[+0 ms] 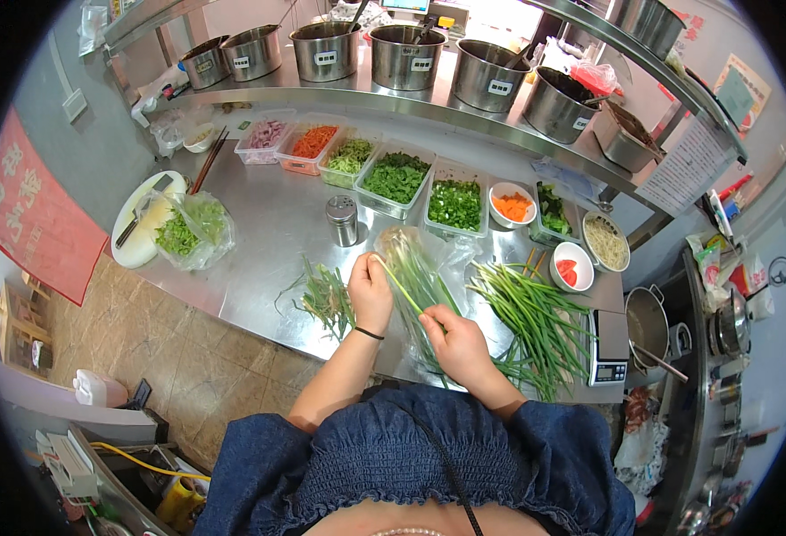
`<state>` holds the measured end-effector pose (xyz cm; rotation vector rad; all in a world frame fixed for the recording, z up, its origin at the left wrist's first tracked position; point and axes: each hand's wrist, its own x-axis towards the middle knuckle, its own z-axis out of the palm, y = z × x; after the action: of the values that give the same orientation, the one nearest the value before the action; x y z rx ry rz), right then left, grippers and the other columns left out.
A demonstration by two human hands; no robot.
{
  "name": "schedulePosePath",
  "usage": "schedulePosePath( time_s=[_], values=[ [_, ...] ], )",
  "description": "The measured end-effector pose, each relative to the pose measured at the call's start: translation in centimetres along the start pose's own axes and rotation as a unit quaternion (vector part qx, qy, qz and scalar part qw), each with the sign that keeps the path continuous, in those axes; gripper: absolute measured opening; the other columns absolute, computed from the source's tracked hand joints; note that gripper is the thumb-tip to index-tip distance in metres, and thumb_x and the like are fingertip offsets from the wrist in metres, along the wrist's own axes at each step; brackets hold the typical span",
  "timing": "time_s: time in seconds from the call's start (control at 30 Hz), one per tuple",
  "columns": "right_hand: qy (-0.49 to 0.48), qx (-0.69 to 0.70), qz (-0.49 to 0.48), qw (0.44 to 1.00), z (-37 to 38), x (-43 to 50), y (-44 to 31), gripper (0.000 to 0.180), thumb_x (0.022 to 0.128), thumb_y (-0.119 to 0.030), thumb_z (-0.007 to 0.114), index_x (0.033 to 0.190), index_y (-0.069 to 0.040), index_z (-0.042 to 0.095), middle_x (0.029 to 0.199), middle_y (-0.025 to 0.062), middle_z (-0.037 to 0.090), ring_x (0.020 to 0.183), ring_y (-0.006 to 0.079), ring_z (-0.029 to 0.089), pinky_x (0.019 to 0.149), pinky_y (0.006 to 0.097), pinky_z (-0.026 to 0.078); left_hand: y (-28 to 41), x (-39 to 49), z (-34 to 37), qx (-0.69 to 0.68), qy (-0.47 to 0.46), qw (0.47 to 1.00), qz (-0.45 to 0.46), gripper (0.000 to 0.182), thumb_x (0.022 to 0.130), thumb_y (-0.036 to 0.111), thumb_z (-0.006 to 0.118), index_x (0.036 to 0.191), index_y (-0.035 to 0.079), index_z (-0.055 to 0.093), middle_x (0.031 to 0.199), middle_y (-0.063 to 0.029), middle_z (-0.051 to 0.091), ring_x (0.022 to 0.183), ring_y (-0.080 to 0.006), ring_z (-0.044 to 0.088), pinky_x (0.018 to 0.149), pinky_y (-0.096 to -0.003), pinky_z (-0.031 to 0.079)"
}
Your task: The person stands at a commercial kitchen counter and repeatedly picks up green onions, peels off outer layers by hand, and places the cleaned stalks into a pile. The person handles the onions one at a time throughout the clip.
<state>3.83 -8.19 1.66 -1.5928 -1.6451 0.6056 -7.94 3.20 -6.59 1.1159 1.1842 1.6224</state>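
Observation:
Between my two hands stretches a single green onion (401, 286). My left hand (370, 291) pinches its pale end, and my right hand (454, 342) grips the green stalk lower down. Beneath them a clear plastic bag (456, 253) lies on the steel table with more green onions (411, 264) in it. Left of my left hand is a small heap of wilted leaves and trimmings (326, 298). A large bundle of green onions (527, 315) spreads out to the right of my right hand.
Clear tubs of chopped vegetables (393, 179) line the table's back, below a shelf of steel pots (406, 63). A steel shaker (343, 222) stands in front of the tubs. At left, a knife (141, 213) rests on a white cutting board (123, 238); at right sits a digital scale (608, 348).

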Motion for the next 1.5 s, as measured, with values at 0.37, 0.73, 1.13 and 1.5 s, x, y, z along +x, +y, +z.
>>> schedulePosePath(
  time_s=[0.37, 0.73, 1.13, 1.5],
  values=[
    [0.067, 0.168, 0.085, 0.980, -5.1, 1.8, 3.7, 0.020, 0.095, -0.021, 0.052, 0.089, -0.003, 0.059, 0.061, -0.0020, 0.050, 0.054, 0.0083, 0.047, 0.050, 0.0256, 0.040, 1.4, 3.3, -5.7, -0.032, -0.152, 0.987, -0.039, 0.021, 0.097, 0.020, 0.047, 0.096, 0.003, 0.060, 0.072, 0.0032, 0.051, 0.068, -0.0061, 0.048, 0.066, -0.0217, 0.042],
    [0.063, 0.729, 0.052, 0.680, -7.8, 9.3, 2.8, 0.017, 0.100, -0.027, 0.039, 0.100, -0.012, 0.048, 0.074, 0.0010, 0.043, 0.065, 0.0142, 0.041, 0.060, 0.0275, 0.037, 3.6, -1.8, -1.8, -0.162, -0.400, 0.863, -0.263, 0.025, 0.096, 0.011, 0.043, 0.113, -0.002, 0.056, 0.076, -0.0007, 0.054, 0.062, -0.0094, 0.046, 0.059, -0.0221, 0.041],
    [0.156, 0.768, 0.059, 0.619, -9.7, 10.9, 4.5, 0.016, 0.100, -0.022, 0.038, 0.100, -0.009, 0.046, 0.077, 0.0008, 0.043, 0.067, 0.0118, 0.042, 0.061, 0.0251, 0.040, 6.9, -2.4, -1.1, -0.240, -0.487, 0.753, -0.372, 0.048, 0.098, 0.034, 0.034, 0.108, -0.008, 0.057, 0.065, 0.0038, 0.039, 0.055, -0.0068, 0.031, 0.052, -0.0223, 0.029],
    [0.236, 0.756, 0.039, 0.610, -9.7, 10.6, 4.4, 0.019, 0.101, -0.025, 0.035, 0.102, -0.009, 0.045, 0.070, -0.0001, 0.039, 0.056, 0.0097, 0.033, 0.050, 0.0235, 0.031, 6.4, -3.0, -1.1, -0.177, -0.467, 0.821, -0.277, 0.028, 0.098, 0.022, 0.041, 0.085, 0.003, 0.057, 0.066, 0.0049, 0.040, 0.055, -0.0046, 0.032, 0.050, -0.0194, 0.027]
  ],
)
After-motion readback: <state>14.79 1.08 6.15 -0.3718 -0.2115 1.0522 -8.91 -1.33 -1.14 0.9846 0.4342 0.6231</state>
